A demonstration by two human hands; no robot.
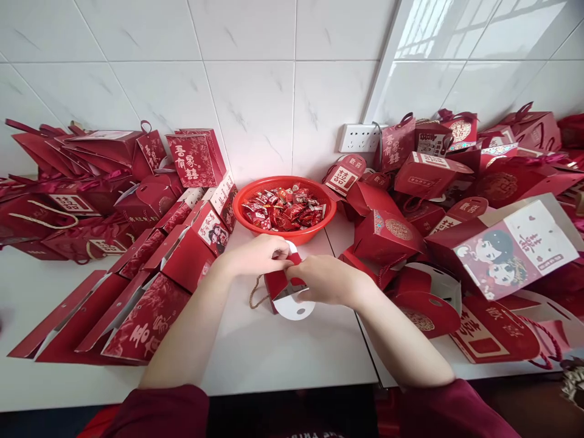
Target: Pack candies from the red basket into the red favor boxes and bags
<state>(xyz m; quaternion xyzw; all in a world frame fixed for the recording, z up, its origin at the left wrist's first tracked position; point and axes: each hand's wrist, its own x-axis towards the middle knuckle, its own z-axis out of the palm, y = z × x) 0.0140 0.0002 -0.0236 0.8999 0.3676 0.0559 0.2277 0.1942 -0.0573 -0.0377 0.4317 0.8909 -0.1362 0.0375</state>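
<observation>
A small red box [276, 283] with a rounded white flap and a twine handle rests on the white table, in front of a red plastic basket [285, 233] of wrapped candies. My left hand [261, 255] is at the box's far left side, thumb and finger closed on its upper flap. My right hand [327, 280] reaches over the box from the right, fingers bent at its opening and partly hidden inside the near flap. Whether the right fingers hold anything cannot be seen.
Red gift boxes [150, 316] stand in rows on the left. More boxes [387, 237] are piled on the right, with a large one [506, 249] showing a printed couple. A power strip [359, 139] is against the tiled wall. The table [292, 359] has a near edge.
</observation>
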